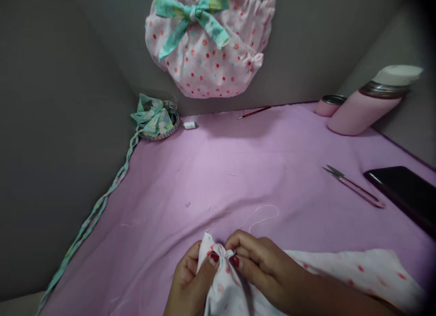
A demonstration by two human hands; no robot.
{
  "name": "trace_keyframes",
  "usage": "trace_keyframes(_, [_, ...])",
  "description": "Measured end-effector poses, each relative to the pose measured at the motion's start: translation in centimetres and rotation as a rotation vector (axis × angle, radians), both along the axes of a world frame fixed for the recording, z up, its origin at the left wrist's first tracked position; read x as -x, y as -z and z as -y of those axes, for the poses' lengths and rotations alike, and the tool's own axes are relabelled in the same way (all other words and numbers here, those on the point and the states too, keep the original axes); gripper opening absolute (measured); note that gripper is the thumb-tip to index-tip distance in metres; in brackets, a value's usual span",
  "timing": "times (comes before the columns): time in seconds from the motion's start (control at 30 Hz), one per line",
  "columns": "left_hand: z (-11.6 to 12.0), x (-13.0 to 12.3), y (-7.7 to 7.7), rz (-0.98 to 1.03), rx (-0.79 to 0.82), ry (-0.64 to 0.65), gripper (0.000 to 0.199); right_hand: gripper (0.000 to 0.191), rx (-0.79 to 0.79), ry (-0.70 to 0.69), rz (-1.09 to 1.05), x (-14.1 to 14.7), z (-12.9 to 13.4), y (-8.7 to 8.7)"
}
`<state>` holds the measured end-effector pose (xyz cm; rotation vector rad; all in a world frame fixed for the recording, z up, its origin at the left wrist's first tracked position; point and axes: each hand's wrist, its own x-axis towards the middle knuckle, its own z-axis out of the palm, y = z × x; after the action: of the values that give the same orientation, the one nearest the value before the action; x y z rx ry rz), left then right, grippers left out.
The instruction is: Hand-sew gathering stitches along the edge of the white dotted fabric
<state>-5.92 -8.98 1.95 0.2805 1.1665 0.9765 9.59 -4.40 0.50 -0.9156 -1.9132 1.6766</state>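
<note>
White fabric with red dots (221,288) is bunched between my two hands at the bottom middle. My left hand (192,273) is closed on it, thumb pressing on the gathered part. Close beside it, my right hand (262,266) pinches the same gather between thumb and fingertips. Whether a needle sits in the right fingertips is hidden. A thin white thread (269,207) loops on the cloth just beyond the right hand. More of the dotted fabric spreads out under and past the right forearm.
A pink tablecloth (238,152) covers the table. Pink thread snips (356,186), a black phone (405,193), a pink bottle (368,104) and its cup (329,106) are right. A basket (163,133), thread spool (190,125) and green braided cord (119,175) are left; a dotted bag (211,70) hangs behind.
</note>
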Motion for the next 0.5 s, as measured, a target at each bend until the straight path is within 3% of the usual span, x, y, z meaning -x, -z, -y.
trace_keyframes(0.13, [0.0, -0.4, 0.0, -0.034, -0.096, 0.025, 0.022, 0.006, -0.043, 0.012, -0.003, -0.1, -0.1, -0.2])
trace_keyframes(0.5, [0.4, -1.2, 0.9, -0.354, -0.361, 0.051, 0.014, 0.001, -0.093, 0.030, -0.069, -0.1, 0.5, -0.1])
